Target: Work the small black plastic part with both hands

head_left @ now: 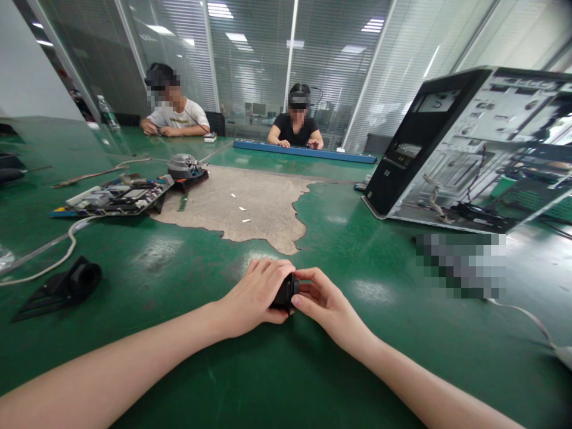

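Note:
Both my hands meet over a small black part (286, 291) resting low on the green table (187, 357). My left hand (257, 295) wraps over it from the left, fingers curled around its top. My right hand (319, 301) pinches its right side with thumb and fingertips. Most of the black part is hidden between the hands.
An open computer case (473, 149) lies on its side at the right. A motherboard (116, 196), a cooler fan (185, 168) and a black plastic duct (67, 286) lie at the left, with a white cable (53, 256). Two people sit at the far side.

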Motion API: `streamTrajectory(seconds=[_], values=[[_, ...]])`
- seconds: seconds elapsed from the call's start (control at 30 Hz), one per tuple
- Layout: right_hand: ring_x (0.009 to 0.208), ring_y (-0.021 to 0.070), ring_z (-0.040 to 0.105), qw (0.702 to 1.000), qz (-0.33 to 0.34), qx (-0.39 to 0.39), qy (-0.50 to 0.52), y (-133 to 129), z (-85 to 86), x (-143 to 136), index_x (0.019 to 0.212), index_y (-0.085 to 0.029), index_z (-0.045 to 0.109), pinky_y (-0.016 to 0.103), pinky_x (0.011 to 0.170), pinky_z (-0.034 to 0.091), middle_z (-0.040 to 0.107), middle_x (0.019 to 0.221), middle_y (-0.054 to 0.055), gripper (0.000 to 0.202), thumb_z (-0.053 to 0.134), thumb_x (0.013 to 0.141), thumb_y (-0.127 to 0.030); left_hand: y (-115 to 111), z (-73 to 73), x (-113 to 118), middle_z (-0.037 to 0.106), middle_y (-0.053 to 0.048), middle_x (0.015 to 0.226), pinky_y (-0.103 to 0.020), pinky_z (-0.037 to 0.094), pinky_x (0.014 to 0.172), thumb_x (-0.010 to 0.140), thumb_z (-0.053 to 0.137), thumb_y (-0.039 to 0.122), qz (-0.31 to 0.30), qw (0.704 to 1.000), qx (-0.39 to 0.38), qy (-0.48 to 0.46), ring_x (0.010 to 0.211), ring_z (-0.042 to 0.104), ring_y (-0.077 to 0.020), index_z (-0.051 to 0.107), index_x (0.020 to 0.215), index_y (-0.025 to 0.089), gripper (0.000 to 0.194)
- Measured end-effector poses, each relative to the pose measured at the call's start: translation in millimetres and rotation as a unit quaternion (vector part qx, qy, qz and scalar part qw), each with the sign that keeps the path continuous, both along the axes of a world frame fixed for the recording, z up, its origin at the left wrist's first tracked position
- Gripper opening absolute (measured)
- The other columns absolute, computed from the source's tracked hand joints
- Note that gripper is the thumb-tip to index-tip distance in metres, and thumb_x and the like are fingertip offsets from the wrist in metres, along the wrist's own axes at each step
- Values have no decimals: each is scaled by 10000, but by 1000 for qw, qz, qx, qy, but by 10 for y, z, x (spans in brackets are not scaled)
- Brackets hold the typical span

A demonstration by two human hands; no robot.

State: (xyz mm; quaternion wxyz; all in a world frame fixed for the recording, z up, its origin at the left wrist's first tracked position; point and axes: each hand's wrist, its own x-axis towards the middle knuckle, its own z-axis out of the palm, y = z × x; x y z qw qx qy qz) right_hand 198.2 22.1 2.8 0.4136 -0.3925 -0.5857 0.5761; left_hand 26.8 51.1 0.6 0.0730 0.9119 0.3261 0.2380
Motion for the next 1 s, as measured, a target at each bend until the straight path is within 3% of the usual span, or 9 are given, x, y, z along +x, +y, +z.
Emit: streamTrajectory(seconds=[0.17,0.43,0.57,0.8,1.0], values=[[925,146,551,1000,5,21,12,-16,-26,1,890,-236,418,352,878,425,545,914,-4,276,633,719,-268,-3,14,-12,473,-68,1150,-370,316,803,645,586,160,-3,1000,-2,6,953,435,-234,298,1145,187,578],[878,146,552,1000,-3,6,19,-14,-13,-5,923,-237,432,330,788,468,534,913,6,274,614,730,-308,8,-14,-2,486,-61,1134,-370,321,799,647,594,189,0,1000,0,-7,945,449,-234,315,1145,201,571],[919,165,550,1000,2,2,3,4,-3,-4,983,-224,445,348,818,459,549,955,28,309,610,732,-296,5,1,-6,484,-62,1139,-371,321,803,648,594,186,-2,1000,-2,-9,948,446,-234,315,1147,202,572],[906,135,552,1000,5,25,3,-7,-7,6,877,-235,411,343,876,430,533,905,-11,295,649,703,-248,-17,53,-15,483,-67,1139,-374,325,807,653,581,164,-4,1000,-12,7,960,443,-238,322,1138,196,550],[854,136,550,1000,1,6,28,-13,-9,-1,849,-232,419,311,764,467,523,869,-12,244,613,730,-320,2,-4,-12,487,-63,1136,-373,322,802,652,591,192,-3,1000,0,-8,949,449,-235,317,1147,207,566]])
